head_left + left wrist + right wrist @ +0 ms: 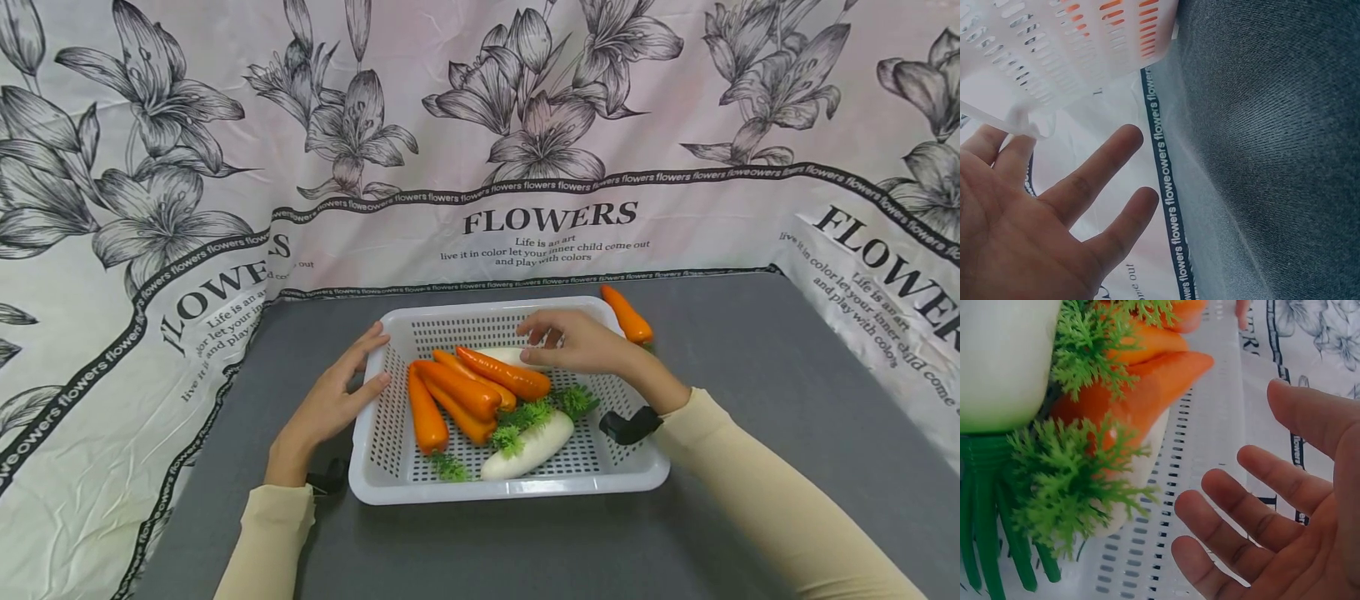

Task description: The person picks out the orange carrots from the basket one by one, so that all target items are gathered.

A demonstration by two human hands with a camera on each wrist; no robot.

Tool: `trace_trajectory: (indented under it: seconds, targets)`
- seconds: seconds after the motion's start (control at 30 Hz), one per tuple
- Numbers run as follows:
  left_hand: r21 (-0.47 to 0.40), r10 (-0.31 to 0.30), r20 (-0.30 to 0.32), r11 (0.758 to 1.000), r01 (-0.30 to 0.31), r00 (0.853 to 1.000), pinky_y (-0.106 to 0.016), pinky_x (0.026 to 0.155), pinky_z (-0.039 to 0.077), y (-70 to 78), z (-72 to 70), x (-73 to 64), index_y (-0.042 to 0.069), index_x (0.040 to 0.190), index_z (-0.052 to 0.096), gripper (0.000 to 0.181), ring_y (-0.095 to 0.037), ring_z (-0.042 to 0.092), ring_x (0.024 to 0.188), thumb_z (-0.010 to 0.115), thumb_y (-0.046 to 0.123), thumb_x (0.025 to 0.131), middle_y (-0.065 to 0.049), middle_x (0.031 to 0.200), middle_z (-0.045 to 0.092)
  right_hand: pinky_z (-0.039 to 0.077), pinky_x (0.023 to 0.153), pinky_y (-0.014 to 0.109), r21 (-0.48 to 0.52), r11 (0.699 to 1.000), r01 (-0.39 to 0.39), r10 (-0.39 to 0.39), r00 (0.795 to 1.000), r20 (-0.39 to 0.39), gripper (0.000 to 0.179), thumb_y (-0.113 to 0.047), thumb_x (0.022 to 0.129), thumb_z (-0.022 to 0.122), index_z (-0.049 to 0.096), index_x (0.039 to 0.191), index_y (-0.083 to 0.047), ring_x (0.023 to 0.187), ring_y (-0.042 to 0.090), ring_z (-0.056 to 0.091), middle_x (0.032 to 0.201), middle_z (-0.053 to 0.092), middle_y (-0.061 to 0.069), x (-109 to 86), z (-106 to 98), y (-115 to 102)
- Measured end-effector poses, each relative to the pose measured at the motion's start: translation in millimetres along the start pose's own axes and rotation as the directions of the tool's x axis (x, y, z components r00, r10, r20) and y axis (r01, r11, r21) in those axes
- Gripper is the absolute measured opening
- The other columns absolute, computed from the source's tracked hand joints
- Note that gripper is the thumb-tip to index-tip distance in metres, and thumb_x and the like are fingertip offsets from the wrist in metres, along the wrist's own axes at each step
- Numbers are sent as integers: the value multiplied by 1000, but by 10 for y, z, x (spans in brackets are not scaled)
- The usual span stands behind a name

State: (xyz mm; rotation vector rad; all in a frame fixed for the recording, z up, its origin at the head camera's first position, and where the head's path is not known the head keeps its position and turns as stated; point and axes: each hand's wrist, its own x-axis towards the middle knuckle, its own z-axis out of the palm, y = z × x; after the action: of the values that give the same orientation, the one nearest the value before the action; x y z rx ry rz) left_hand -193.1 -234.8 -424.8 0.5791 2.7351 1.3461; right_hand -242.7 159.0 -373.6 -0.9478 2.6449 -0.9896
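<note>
A white perforated plastic basket [510, 490] holds several orange carrots [459, 387] with green leafy tops. A white radish [534, 448] lies near its front wall, and another white radish [498, 356] is partly hidden behind the carrots. My left hand [326, 410] rests on the basket's left rim, its fingers extended. In the left wrist view, two fingers [1107, 162] spread away from the rim. Above the back right of the basket hovers my right hand [581, 343], fingers loosely bent. The right wrist view shows nothing between its fingers [1210, 522].
One more carrot [628, 317] lies on the grey cloth [735, 358] outside the basket, by its back right corner. Floral-printed fabric [555, 237] rises behind and at both sides. A dark band with a small device [630, 427] is on my right wrist.
</note>
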Motion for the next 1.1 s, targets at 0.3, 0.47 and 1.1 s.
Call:
trace_trajectory:
  seconds: [0.3, 0.47, 1.1]
  targets:
    - [2, 5, 1, 1000, -5, 1000, -27, 66, 62, -28, -11, 11, 29, 158, 36, 62, -35, 56, 116, 60, 33, 101, 7, 172, 17, 59, 83, 37, 1, 998, -60, 60, 996, 73, 46, -32, 93, 73, 64, 132, -8, 97, 22, 68, 115, 71, 13, 26, 80, 36]
    - [-2, 4, 3, 1000, -4, 1000, -27, 65, 62, -29, -14, 16, 29, 158, 36, 62, -36, 57, 116, 60, 33, 102, 6, 172, 17, 60, 84, 36, 8, 996, -89, 87, 987, 132, 52, -32, 92, 74, 61, 138, -11, 100, 23, 69, 115, 71, 11, 22, 114, 52]
    - [-21, 8, 10, 1000, -8, 1000, -28, 64, 63, -49, -48, 75, 29, 158, 36, 62, -39, 57, 117, 61, 32, 102, 7, 172, 17, 58, 93, 43, 1, 976, -218, 207, 930, 303, 58, -40, 93, 72, 56, 143, -16, 112, 27, 68, 126, 69, 13, 48, 148, 103]
